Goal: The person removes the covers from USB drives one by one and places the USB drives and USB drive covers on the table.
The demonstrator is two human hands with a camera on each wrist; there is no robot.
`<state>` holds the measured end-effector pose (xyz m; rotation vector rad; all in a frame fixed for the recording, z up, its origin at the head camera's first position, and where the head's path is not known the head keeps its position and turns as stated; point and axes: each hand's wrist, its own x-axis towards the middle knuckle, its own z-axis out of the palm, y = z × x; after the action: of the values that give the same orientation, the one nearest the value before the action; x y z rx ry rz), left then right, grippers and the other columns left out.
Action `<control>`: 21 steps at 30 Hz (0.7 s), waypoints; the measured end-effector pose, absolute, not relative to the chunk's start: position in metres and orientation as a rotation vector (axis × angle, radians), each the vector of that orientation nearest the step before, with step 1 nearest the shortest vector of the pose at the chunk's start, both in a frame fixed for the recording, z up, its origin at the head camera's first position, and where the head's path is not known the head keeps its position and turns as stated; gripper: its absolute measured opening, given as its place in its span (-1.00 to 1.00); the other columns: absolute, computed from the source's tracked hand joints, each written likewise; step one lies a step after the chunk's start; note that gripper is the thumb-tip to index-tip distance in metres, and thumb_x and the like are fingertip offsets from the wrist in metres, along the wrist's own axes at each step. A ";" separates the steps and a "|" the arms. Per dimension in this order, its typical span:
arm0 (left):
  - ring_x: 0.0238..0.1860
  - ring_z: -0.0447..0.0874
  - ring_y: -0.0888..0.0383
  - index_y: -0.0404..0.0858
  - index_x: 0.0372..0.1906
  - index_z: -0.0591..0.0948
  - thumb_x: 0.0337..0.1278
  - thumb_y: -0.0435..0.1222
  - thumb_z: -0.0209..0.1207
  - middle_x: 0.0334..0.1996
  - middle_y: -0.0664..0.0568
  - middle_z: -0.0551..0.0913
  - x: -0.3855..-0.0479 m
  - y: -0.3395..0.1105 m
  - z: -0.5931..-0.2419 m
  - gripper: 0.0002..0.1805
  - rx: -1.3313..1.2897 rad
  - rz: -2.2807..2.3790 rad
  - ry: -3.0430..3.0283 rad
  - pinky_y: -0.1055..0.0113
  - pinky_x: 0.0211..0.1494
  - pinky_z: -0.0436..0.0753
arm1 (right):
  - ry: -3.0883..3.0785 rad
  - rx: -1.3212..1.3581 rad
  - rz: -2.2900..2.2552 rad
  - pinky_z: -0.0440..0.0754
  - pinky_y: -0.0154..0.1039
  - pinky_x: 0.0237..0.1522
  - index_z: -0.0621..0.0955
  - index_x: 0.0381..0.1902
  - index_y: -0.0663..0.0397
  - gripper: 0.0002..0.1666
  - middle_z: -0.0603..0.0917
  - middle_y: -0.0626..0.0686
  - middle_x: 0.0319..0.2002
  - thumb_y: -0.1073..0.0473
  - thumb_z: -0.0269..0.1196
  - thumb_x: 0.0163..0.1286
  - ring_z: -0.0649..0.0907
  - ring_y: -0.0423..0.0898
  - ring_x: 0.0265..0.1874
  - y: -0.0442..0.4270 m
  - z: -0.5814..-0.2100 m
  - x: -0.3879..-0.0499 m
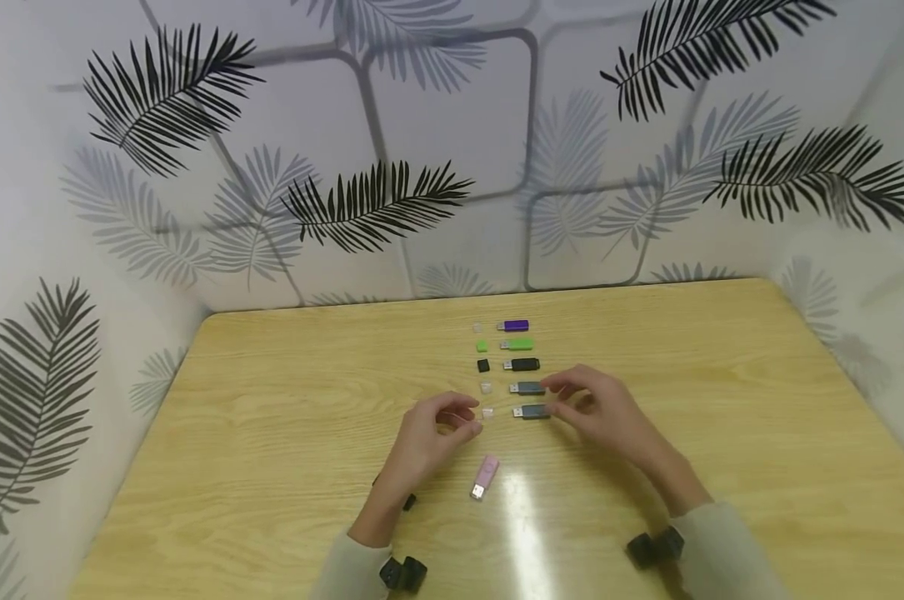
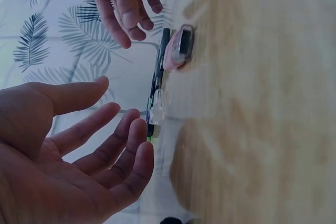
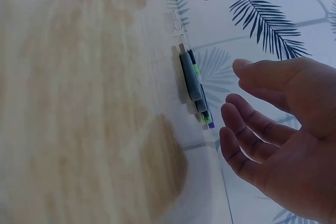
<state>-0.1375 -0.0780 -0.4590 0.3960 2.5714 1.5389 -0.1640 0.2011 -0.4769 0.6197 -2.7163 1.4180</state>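
Observation:
Several USB sticks lie in a column on the table, each with its connector facing its own cap to the left. My right hand hovers at the right ends of two grey-blue USB sticks, its fingers loosely bent and holding nothing. My left hand is beside the nearest clear cap; in the left wrist view the palm is empty with spread fingers. Closer to me, a pink USB stick lies at a slant, connector bare. Farther back are black, green and purple sticks.
A second clear cap, a black cap, a green cap and a far clear cap form the left column. The wooden table meets a leaf-patterned wall behind. Small black devices sit at both wrists.

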 end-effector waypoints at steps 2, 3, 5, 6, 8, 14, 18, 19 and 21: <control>-0.12 0.69 0.01 -0.34 0.08 0.69 0.27 -0.35 0.38 -0.15 -0.05 0.71 -0.130 -0.080 -0.459 -0.68 0.376 1.519 2.565 0.19 -0.04 0.70 | -2.709 0.619 1.430 0.73 -0.22 -0.12 0.69 0.08 0.16 -0.65 0.74 0.04 -0.07 0.26 0.44 0.35 0.70 -0.05 -0.13 0.200 -0.477 -0.162; -0.09 0.69 0.00 -0.33 0.09 0.68 0.24 -0.33 0.41 -0.13 -0.06 0.71 -0.127 -0.081 -0.459 -0.65 0.370 1.494 2.567 0.17 -0.02 0.70 | -2.705 0.616 1.432 0.73 -0.22 -0.12 0.68 0.09 0.17 -0.63 0.74 0.05 -0.07 0.26 0.44 0.35 0.70 -0.05 -0.13 0.199 -0.476 -0.161; -0.04 0.67 -0.01 -0.30 0.11 0.68 0.17 -0.30 0.46 -0.08 -0.06 0.70 -0.119 -0.082 -0.459 -0.58 0.355 1.432 2.574 0.14 0.01 0.68 | -2.693 0.608 1.436 0.74 -0.22 -0.12 0.67 0.10 0.18 -0.62 0.74 0.07 -0.06 0.27 0.44 0.34 0.71 -0.04 -0.13 0.197 -0.475 -0.158; -0.02 0.66 -0.02 -0.29 0.12 0.67 0.13 -0.28 0.49 -0.06 -0.07 0.69 -0.116 -0.082 -0.459 -0.55 0.361 1.402 2.583 0.12 0.02 0.67 | -2.686 0.600 1.439 0.74 -0.21 -0.12 0.67 0.10 0.19 -0.62 0.74 0.07 -0.05 0.28 0.44 0.33 0.71 -0.04 -0.13 0.197 -0.475 -0.157; 0.00 0.62 -0.01 -0.28 0.12 0.68 0.06 -0.27 0.53 -0.05 -0.06 0.68 -0.110 -0.082 -0.461 -0.51 0.362 1.340 2.607 0.13 0.04 0.65 | -2.669 0.587 1.444 0.74 -0.20 -0.12 0.67 0.10 0.20 -0.61 0.74 0.09 -0.05 0.30 0.44 0.33 0.71 -0.04 -0.13 0.195 -0.474 -0.155; -0.07 0.61 0.03 -0.33 0.03 0.71 0.02 -0.29 0.55 -0.12 -0.03 0.68 -0.097 -0.078 -0.462 -0.55 0.372 1.274 2.647 0.16 0.01 0.65 | -2.630 0.551 1.486 0.74 -0.19 -0.10 0.67 0.09 0.17 -0.62 0.74 0.10 -0.02 0.32 0.44 0.32 0.71 -0.05 -0.12 0.190 -0.472 -0.148; -0.14 0.61 0.07 -0.34 -0.02 0.73 -0.06 -0.31 0.58 -0.21 0.01 0.67 -0.092 -0.074 -0.463 -0.55 0.355 1.210 2.691 0.25 -0.06 0.66 | -2.603 0.527 1.537 0.73 -0.22 -0.09 0.67 0.10 0.14 -0.62 0.73 0.11 -0.02 0.30 0.43 0.33 0.70 -0.05 -0.11 0.184 -0.471 -0.143; -0.17 0.61 0.08 -0.34 -0.04 0.73 -0.10 -0.33 0.60 -0.23 0.02 0.66 -0.092 -0.073 -0.464 -0.55 0.355 1.195 2.703 0.27 -0.09 0.66 | -2.597 0.524 1.549 0.73 -0.23 -0.09 0.67 0.10 0.13 -0.62 0.73 0.12 -0.02 0.29 0.43 0.34 0.70 -0.06 -0.11 0.183 -0.471 -0.141; -0.20 0.60 0.12 -0.32 -0.08 0.74 -0.12 -0.34 0.61 -0.27 0.06 0.65 -0.090 -0.070 -0.464 -0.58 0.360 1.158 2.726 0.31 -0.12 0.64 | -2.586 0.531 1.569 0.73 -0.23 -0.09 0.67 0.11 0.12 -0.63 0.73 0.11 -0.03 0.27 0.43 0.35 0.70 -0.06 -0.12 0.181 -0.472 -0.139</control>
<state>-0.0903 -0.0703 -0.4644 0.3601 2.7256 1.1576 -0.1387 0.1809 -0.4716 0.5305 -2.5860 1.5691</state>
